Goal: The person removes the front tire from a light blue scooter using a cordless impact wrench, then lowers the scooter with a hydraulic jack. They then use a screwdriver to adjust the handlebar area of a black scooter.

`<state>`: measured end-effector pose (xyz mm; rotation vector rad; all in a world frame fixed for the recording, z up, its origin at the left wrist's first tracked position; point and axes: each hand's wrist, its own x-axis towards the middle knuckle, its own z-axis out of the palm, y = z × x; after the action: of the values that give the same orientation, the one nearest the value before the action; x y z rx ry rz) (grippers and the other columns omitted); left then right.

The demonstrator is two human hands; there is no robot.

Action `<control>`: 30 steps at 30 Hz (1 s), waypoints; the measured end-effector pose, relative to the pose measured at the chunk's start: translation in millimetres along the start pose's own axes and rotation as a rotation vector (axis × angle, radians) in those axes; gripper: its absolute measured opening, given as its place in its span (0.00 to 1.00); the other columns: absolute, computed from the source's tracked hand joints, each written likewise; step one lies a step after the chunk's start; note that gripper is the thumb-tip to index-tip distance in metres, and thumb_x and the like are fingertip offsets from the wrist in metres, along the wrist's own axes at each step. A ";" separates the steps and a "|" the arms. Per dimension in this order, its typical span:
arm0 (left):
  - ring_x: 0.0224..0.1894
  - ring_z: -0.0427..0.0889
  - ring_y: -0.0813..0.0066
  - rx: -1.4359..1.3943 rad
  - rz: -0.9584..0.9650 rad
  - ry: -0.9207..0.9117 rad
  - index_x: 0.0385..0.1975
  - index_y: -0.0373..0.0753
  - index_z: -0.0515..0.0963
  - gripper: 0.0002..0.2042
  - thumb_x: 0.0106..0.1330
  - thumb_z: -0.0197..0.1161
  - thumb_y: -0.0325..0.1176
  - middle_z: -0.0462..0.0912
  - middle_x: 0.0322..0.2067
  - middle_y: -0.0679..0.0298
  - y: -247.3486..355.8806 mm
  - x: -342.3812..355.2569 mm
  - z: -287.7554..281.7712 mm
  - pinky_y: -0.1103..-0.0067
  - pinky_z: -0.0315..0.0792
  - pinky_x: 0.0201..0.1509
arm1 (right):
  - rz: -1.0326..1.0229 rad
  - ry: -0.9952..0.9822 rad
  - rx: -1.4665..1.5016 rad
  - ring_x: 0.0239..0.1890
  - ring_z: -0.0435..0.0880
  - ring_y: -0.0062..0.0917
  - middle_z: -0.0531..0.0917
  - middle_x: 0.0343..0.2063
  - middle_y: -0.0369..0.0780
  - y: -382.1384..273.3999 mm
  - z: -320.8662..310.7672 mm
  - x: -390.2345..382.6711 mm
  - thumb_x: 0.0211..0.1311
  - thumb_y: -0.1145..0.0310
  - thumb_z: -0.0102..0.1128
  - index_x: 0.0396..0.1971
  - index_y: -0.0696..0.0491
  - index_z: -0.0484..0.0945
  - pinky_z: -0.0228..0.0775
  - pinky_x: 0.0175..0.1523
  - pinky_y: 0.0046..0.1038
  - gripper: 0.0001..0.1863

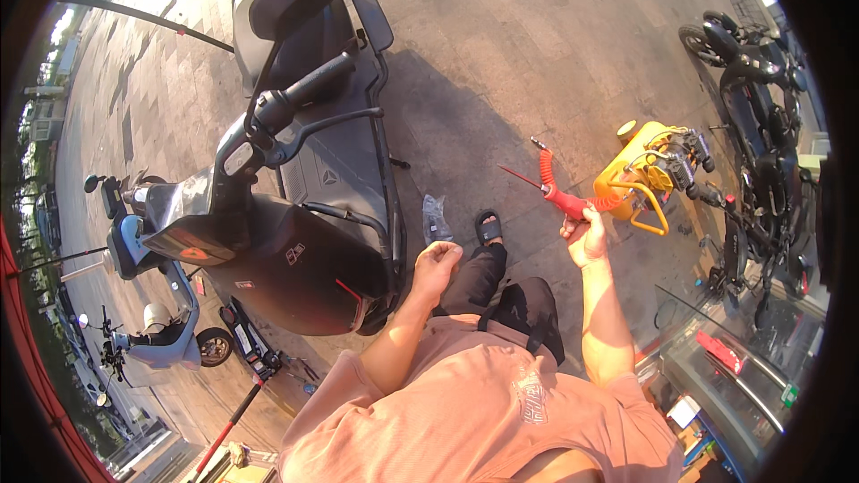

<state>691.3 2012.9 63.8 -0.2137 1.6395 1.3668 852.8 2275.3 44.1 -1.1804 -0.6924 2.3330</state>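
Gripping the long-tipped red tool (565, 203), my right grip (586, 237) is closed around its handle, tip pointing forward and left of that grip. My left grip (437, 269) has its fingers pressed together, nothing visible between them. Risk noted: the coiled red hose (547, 164), forward of the right grip, could snag and tug the tool if swung. The exposed tip, swept left, could scratch the black scooter (304, 241) beside my left grip. Containers: the yellow machine (624, 170), right of the right grip, is opaque, contents unseen; the clear plastic bag (436, 217), forward of the left grip, looks crumpled, contents indistinct.
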 end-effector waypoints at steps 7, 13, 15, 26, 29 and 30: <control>0.26 0.71 0.86 -0.362 0.142 0.559 0.34 0.36 0.75 0.05 0.62 0.61 0.29 0.75 0.25 0.72 69.5 29.1 -25.9 0.88 0.65 0.31 | 0.213 -0.338 -0.173 0.24 0.71 0.22 0.74 0.27 0.36 -29.1 179.4 203.2 0.61 0.62 0.49 0.43 0.48 0.68 0.68 0.30 0.27 0.12; 0.29 0.74 0.83 -0.547 0.506 1.156 0.36 0.35 0.75 0.04 0.64 0.59 0.26 0.78 0.30 0.69 113.7 76.5 -18.4 0.86 0.67 0.32 | 0.482 -0.795 -0.363 0.25 0.70 0.19 0.75 0.29 0.35 20.5 374.5 344.1 0.63 0.65 0.46 0.40 0.50 0.69 0.65 0.30 0.24 0.08; 0.34 0.79 0.72 -0.288 0.607 1.730 0.35 0.33 0.76 0.04 0.63 0.58 0.25 0.80 0.34 0.61 137.7 123.8 0.8 0.79 0.72 0.37 | 0.641 -0.926 -0.403 0.24 0.69 0.18 0.74 0.28 0.35 45.5 434.5 373.4 0.63 0.65 0.46 0.41 0.50 0.69 0.64 0.30 0.24 0.09; 0.33 0.75 0.75 -0.275 0.259 2.224 0.46 0.32 0.70 0.15 0.64 0.56 0.34 0.75 0.33 0.63 199.5 136.0 13.0 0.81 0.69 0.37 | 1.264 -1.116 -0.567 0.24 0.68 0.20 0.72 0.27 0.36 146.8 506.5 384.0 0.60 0.66 0.47 0.40 0.51 0.68 0.61 0.30 0.24 0.10; 0.37 0.79 0.71 -0.197 0.389 2.117 0.50 0.29 0.68 0.17 0.65 0.55 0.31 0.78 0.36 0.58 193.3 140.7 13.4 0.80 0.73 0.41 | 1.325 -1.044 -0.648 0.24 0.67 0.19 0.73 0.27 0.36 158.3 490.9 372.3 0.59 0.68 0.48 0.39 0.51 0.69 0.61 0.29 0.23 0.09; 0.37 0.77 0.72 -0.063 0.290 2.163 0.48 0.30 0.68 0.16 0.66 0.55 0.34 0.76 0.36 0.59 191.2 147.5 12.7 0.80 0.71 0.42 | 1.340 -1.069 -0.625 0.25 0.67 0.19 0.73 0.27 0.36 163.9 487.3 370.4 0.59 0.68 0.48 0.40 0.51 0.69 0.61 0.29 0.22 0.09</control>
<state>495.6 2153.5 83.5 -2.0964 3.2688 1.1467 224.3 2246.1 -31.3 -0.4039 -1.2724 4.1905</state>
